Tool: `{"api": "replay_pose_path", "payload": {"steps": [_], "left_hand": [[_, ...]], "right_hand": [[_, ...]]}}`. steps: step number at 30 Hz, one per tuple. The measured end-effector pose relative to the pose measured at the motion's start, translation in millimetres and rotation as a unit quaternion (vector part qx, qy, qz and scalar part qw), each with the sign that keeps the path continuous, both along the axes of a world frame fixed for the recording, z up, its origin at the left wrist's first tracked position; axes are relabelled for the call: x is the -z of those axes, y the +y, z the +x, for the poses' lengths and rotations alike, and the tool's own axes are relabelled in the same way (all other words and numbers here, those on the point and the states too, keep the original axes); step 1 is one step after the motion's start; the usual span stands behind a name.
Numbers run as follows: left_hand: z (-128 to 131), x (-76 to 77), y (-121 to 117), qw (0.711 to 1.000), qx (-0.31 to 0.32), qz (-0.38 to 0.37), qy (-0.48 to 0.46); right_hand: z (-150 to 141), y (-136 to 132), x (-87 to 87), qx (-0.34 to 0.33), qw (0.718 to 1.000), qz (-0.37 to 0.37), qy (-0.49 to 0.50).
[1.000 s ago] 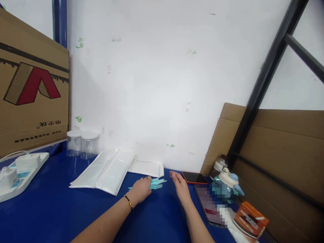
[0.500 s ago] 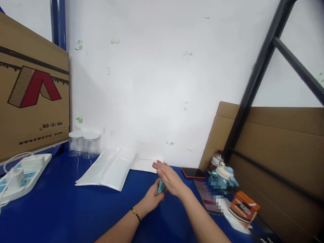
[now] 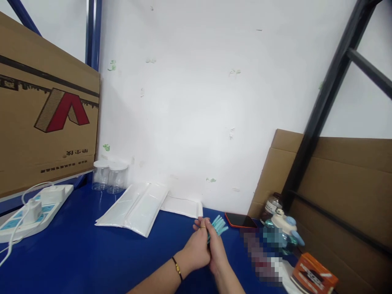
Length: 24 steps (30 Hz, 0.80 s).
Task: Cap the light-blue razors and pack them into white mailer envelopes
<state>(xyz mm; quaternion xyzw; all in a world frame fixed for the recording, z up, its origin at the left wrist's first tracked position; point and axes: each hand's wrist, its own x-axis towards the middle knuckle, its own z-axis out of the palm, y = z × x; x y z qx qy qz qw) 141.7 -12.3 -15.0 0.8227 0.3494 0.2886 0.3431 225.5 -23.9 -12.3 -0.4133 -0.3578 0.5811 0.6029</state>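
Note:
My left hand (image 3: 196,247) and my right hand (image 3: 218,250) are pressed together above the blue table. Between them is a bundle of thin light-blue strips (image 3: 219,225). Its free ends fan out past the right hand's fingers, while its lower part is hidden by my palms. Left-hand fingers curl around the near side, one with a ring on it. On the left wrist is a black cord bracelet with a gold bead.
White plastic packets (image 3: 134,208) and a white sheet (image 3: 182,207) lie by the wall. Clear jars (image 3: 116,179) and a power strip (image 3: 38,212) stand left. To the right are a red-edged phone (image 3: 240,220), a brown bottle (image 3: 271,206), a teal cup (image 3: 283,232) and an orange box (image 3: 314,275).
My hands have closed together, the right no longer flat across the left. The strips now spread out on the right side. The view has shifted slightly left.

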Motion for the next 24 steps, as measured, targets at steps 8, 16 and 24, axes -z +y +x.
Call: {"api": "replay_pose_path", "payload": {"steps": [8, 16, 24], "left_hand": [[-36.8, -14.8, 71.2, 0.954, -0.210, 0.080, 0.199], [-34.7, -10.8, 60.3, 0.930, -0.101, 0.141, 0.325], [-2.5, -14.2, 87.6, 0.930, -0.065, 0.084, 0.352]], "right_hand": [[71.9, 22.0, -8.2, 0.151, 0.973, 0.107, 0.135], [96.5, 22.1, -15.3, 0.144, 0.970, 0.111, 0.163], [101.1, 16.6, -27.5, 0.130, 0.964, 0.094, 0.211]]}}
